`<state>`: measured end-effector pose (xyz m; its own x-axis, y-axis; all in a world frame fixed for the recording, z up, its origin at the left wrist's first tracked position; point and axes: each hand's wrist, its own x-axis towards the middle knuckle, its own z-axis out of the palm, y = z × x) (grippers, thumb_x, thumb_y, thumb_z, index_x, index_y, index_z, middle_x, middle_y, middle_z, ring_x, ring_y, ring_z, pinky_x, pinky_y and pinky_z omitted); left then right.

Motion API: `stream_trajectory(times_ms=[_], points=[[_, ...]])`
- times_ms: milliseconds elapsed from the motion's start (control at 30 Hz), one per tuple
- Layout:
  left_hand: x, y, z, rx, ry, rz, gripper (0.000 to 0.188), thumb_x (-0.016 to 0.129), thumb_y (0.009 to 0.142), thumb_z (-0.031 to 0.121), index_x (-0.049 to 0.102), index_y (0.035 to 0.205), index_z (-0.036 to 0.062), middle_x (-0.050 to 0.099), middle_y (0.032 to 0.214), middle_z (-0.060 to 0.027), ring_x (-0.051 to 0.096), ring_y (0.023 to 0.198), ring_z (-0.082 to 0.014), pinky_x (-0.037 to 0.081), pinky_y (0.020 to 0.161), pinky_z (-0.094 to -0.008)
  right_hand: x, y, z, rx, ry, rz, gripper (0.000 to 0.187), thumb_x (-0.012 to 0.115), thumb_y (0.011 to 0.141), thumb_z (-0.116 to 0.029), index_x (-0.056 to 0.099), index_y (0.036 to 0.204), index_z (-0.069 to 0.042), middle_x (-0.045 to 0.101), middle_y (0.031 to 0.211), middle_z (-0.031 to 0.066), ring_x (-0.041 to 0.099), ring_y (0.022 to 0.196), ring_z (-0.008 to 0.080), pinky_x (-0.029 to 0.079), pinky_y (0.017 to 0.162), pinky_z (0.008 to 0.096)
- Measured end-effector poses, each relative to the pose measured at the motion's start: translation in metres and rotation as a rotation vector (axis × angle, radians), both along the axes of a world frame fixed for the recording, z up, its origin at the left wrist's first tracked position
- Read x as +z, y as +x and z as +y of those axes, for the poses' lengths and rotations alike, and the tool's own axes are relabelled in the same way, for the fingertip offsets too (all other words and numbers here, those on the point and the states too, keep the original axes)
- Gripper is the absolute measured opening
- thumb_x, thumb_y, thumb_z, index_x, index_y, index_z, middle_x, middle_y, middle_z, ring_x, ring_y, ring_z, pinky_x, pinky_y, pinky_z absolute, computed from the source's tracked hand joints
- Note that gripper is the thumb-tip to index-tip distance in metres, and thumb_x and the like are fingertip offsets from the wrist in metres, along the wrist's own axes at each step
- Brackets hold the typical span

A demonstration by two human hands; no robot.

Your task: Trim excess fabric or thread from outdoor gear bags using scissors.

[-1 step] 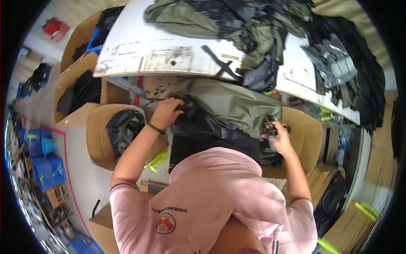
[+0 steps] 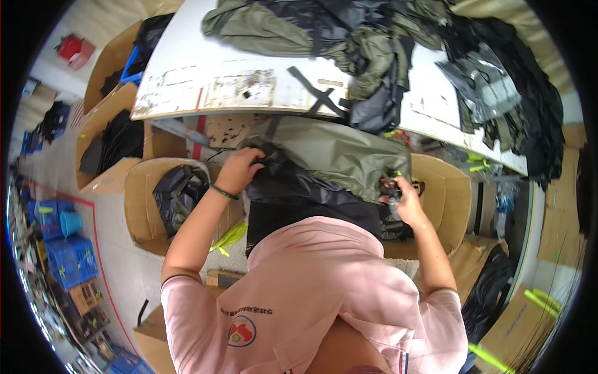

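Across my lap, just below the table edge, lies a sewn piece of olive-green (image 2: 333, 146) and black coated fabric, perhaps a bag. At its left end my left hand (image 2: 242, 169) is closed, thumb and fingers pinching the dark edge. By the olive end on the right, my right hand (image 2: 403, 198) is closed round a small dark, shiny object whose kind I cannot make out. These fingers are close against the fabric; whether they also grip it is unclear. A black strap (image 2: 319, 90) with crossed ends hangs over the table edge above the piece.
The white table (image 2: 174, 81) carries a heap of olive and black pieces (image 2: 367, 56) and clear plastic bags (image 2: 489, 87). Cardboard boxes stand at my left (image 2: 142, 215) and right (image 2: 450, 199), the left one holding dark fabric. A neon-yellow strip (image 2: 230, 239) lies near my left arm.
The whole view has shifted slightly to the left. My left hand has tilted a little at the fabric's edge; my right hand keeps its closed grip near the olive end.
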<state>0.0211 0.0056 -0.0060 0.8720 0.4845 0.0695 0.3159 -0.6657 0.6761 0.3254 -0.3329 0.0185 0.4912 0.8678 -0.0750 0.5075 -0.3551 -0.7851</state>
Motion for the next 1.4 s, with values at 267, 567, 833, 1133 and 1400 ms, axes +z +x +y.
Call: stream_trajectory(times_ms=[267, 567, 833, 1133, 1400], points=[[0.010, -0.009, 0.015, 0.134, -0.077, -0.038, 0.012, 0.066, 0.077, 0.000, 0.060, 0.088, 0.0019, 0.058, 0.079, -0.0127, 0.058, 0.070, -0.0266, 0.047, 0.065, -0.0328, -0.013, -0.005, -0.013, -0.078, -0.059, 0.199, 0.036, 0.067, 0.071, 0.013, 0.053, 0.101, -0.001, 0.058, 0.087, 0.0055, 0.056, 0.081, 0.0131, 0.049, 0.077, 0.0277], [0.040, -0.125, 0.046, 0.450, -0.141, -0.196, 0.004, 0.061, 0.086, 0.001, 0.059, 0.088, 0.0028, 0.058, 0.084, 0.0001, 0.053, 0.082, -0.0100, 0.045, 0.078, -0.0244, 0.018, -0.004, 0.005, -0.128, 0.082, 0.405, 0.022, 0.059, 0.079, 0.014, 0.054, 0.094, -0.001, 0.059, 0.088, 0.0031, 0.059, 0.084, 0.0116, 0.053, 0.081, 0.0284], [0.091, -0.501, 0.093, 1.223, 0.418, -0.162, 0.011, 0.064, 0.087, 0.009, 0.057, 0.087, 0.0001, 0.058, 0.081, -0.0036, 0.051, 0.076, -0.0149, 0.044, 0.076, -0.0283, 0.085, 0.078, 0.115, -0.383, 0.544, -0.027, 0.030, 0.078, 0.076, -0.012, 0.051, 0.086, -0.003, 0.067, 0.087, 0.0082, 0.063, 0.077, 0.0159, 0.050, 0.073, 0.0307], [0.016, -0.375, 0.049, 1.049, 0.230, 0.481, 0.050, 0.081, 0.071, 0.021, 0.059, 0.110, -0.0006, 0.063, 0.109, -0.0210, 0.060, 0.101, -0.0354, 0.048, 0.089, -0.0425, 0.113, 0.145, 0.223, -0.497, 0.314, -0.361, 0.027, 0.064, 0.072, -0.001, 0.056, 0.098, 0.000, 0.065, 0.090, 0.0236, 0.063, 0.091, 0.0401, 0.049, 0.079, 0.0418], [0.065, 0.024, 0.037, 0.094, -0.789, -0.319, 0.040, 0.062, 0.090, 0.006, 0.047, 0.128, 0.0029, 0.055, 0.125, -0.0110, 0.052, 0.118, -0.0185, 0.043, 0.100, -0.0312, 0.309, 0.064, 0.173, 0.011, 0.715, -0.120, 0.016, 0.072, 0.081, -0.002, 0.059, 0.089, -0.005, 0.059, 0.083, -0.0023, 0.055, 0.079, 0.0056, 0.046, 0.071, 0.0223]])
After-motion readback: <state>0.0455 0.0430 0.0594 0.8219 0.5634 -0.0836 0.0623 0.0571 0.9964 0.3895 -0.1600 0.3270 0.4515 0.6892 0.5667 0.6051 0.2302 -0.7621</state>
